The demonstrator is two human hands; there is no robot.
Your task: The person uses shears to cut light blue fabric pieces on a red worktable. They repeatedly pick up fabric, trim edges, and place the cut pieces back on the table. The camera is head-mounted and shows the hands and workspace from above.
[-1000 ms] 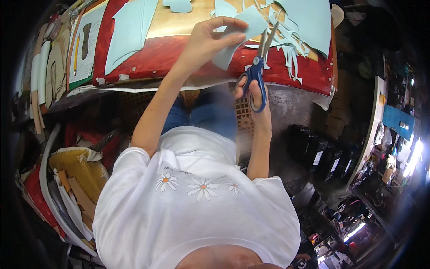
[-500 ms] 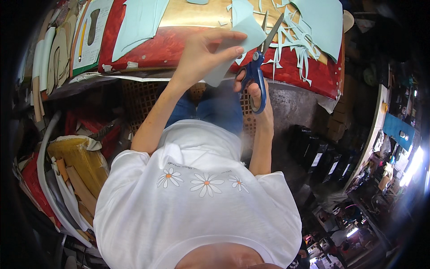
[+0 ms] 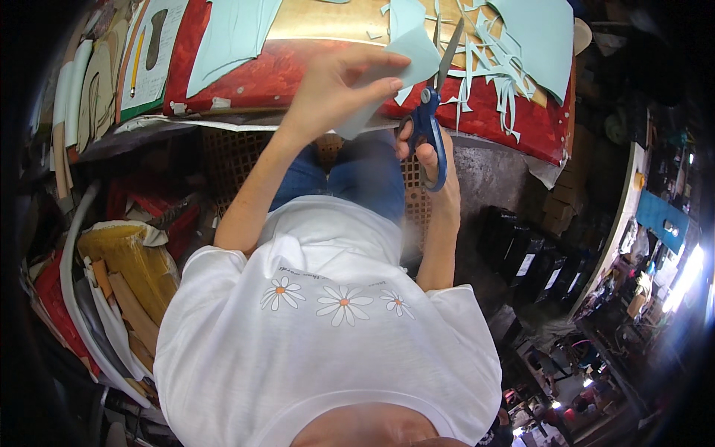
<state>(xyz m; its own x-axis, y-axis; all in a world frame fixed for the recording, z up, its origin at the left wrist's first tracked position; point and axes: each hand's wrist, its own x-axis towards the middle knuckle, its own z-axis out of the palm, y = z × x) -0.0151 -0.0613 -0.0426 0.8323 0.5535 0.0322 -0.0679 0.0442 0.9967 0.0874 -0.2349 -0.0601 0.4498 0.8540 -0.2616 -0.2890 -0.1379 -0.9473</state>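
Note:
Between the thumb and fingers of my left hand [image 3: 339,93] is a pale blue sheet piece [image 3: 415,54] with a curved edge, held over the front edge of the table. My right hand [image 3: 441,160] grips blue-handled scissors [image 3: 427,113], thumb and fingers through the loops. The scissor blades point away from me, slightly apart, close to the right edge of the sheet piece. Thin pale blue offcuts [image 3: 491,56] lie in a tangle right of the blades. My left palm hides part of the sheet piece.
A red-covered table [image 3: 298,71] carries a tan board [image 3: 320,22]. Larger pale blue sheets [image 3: 231,45] [image 3: 538,45] lie at left and right. A paper with a pencil [image 3: 137,63] and a dark sole-shaped template [image 3: 156,41] sits far left. Rolled materials [image 3: 123,298] stand beside me.
The scissors have turned a little, their tips shifting left and their handles right, and the blades look slightly closer together. My left hand keeps its hold on the sheet piece, nearly still.

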